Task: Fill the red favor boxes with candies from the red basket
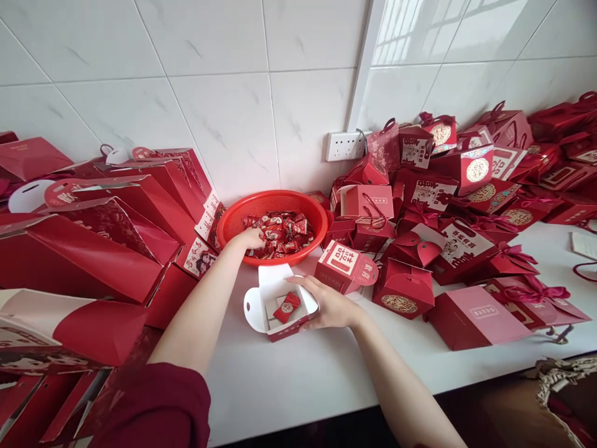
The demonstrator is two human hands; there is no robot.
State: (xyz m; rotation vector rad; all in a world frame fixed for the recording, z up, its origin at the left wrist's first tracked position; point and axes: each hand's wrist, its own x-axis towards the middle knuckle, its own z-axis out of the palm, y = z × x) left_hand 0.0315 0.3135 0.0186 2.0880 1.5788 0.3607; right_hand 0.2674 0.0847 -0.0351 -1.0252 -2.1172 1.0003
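Observation:
My left hand (252, 238) reaches into a red plastic basket (321, 214) of wrapped candies (282, 233). Its fingers look curled among the candies, and the fingertips are hidden, so what they hold is unclear. In front of the basket, an open paper gift box (278, 326), red outside and white inside, stands on the table. My right hand (329, 303) is closed around the box's right side, with the thumb over the rim. Inside the box lies a red wrapped packet (286, 307). The box's white flaps (254, 309) are spread outward.
Unfilled-looking red boxes (107, 249) crowd the left side in stacks. To the right, many closed red gift boxes (405, 286) are piled on the white table (289, 392). A power strip (346, 146) is against the tiled wall. A torn cardboard carton (517, 404) sits low at right.

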